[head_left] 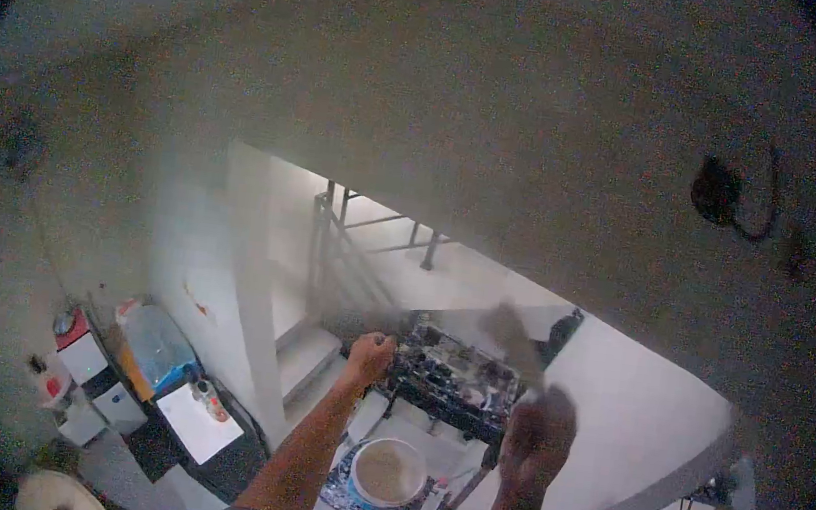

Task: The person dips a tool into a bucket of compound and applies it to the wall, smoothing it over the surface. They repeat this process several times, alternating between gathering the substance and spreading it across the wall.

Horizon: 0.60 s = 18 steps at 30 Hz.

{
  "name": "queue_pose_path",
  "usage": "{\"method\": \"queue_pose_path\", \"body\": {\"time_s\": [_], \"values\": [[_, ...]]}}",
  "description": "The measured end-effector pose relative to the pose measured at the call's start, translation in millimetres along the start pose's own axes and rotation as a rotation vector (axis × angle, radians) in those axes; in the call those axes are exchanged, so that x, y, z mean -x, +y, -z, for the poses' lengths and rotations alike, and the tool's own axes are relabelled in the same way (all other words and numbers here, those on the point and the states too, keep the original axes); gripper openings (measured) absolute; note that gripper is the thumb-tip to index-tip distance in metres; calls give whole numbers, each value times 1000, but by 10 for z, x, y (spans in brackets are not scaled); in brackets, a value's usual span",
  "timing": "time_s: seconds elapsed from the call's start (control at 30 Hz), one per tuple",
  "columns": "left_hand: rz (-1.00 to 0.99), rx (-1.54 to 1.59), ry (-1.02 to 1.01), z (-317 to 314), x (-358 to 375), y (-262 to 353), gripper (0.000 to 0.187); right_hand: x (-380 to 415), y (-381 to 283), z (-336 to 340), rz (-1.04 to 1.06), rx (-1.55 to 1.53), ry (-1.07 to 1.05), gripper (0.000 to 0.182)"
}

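Note:
My left hand (373,359) is closed beside the left edge of a dark, paint-spattered ladder top (455,373). A dark blurred shape (352,318) lies just beyond its fingers, and I cannot make out what the fist holds. To the right, my right hand (540,436) is closed round a flat-bladed tool (511,337), blurred by motion, which points up and left over the platform's right side. Below and between the forearms stands a white bucket (390,473) with beige paste inside.
A bare wall (502,135) spans above, with a dark fitting and cable (717,192) at right. Metal railings (369,241) and steps (306,359) lie beyond an opening. At lower left are boxes (82,357), a clear plastic container (154,345) and a white sheet (196,422).

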<state>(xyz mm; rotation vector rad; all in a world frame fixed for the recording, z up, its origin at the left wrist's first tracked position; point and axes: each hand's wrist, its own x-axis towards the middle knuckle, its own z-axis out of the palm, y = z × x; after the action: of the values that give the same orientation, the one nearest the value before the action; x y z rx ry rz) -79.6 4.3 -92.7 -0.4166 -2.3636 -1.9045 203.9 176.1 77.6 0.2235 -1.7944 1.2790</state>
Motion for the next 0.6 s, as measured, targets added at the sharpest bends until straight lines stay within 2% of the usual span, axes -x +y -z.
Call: {"method": "queue_pose_path", "body": {"time_s": [0.03, 0.1, 0.13, 0.2, 0.23, 0.3, 0.33, 0.37, 0.43, 0.47, 0.53, 0.57, 0.6], "values": [[-8, 3, -13, 44, 79, 143, 44, -237, -390, -114, -246, -957, 100, 28], [-44, -143, 13, 107, 167, 389, 44, -590, -311, -207, 40, -279, 207, 31], [-59, -139, 4, 97, 137, 344, 44, -701, -457, -216, 53, -272, 217, 31], [-137, -165, 101, 34, 59, 159, 43, -872, -773, -221, 15, -603, 66, 38], [-146, -161, 88, 58, 73, 244, 43, -972, -811, -233, 22, -594, 77, 38], [-5, -165, 38, 125, 190, 456, 42, -1151, -858, -240, 188, -169, 192, 31], [-10, -161, 23, 95, 138, 369, 42, -1240, -787, -268, 248, -283, 202, 39], [-3, -97, 4, 58, 67, 208, 42, -1327, -812, -293, 248, -270, 211, 39], [1, -32, -34, 64, 57, 189, 42, -1452, -888, -314, 245, -618, 180, 44], [-53, -88, 25, 53, 60, 176, 41, -1466, -864, -300, 247, -601, 195, 44], [-117, -130, 62, 46, 72, 266, 40, -1495, -821, -249, 313, -123, 237, 54], [-93, -72, 29, 80, 65, 302, 39, -1489, -847, -266, 314, -103, 245, 54], [-61, -19, -3, 103, 96, 279, 38, -1431, -891, -339, 259, -315, 214, 53]]}}
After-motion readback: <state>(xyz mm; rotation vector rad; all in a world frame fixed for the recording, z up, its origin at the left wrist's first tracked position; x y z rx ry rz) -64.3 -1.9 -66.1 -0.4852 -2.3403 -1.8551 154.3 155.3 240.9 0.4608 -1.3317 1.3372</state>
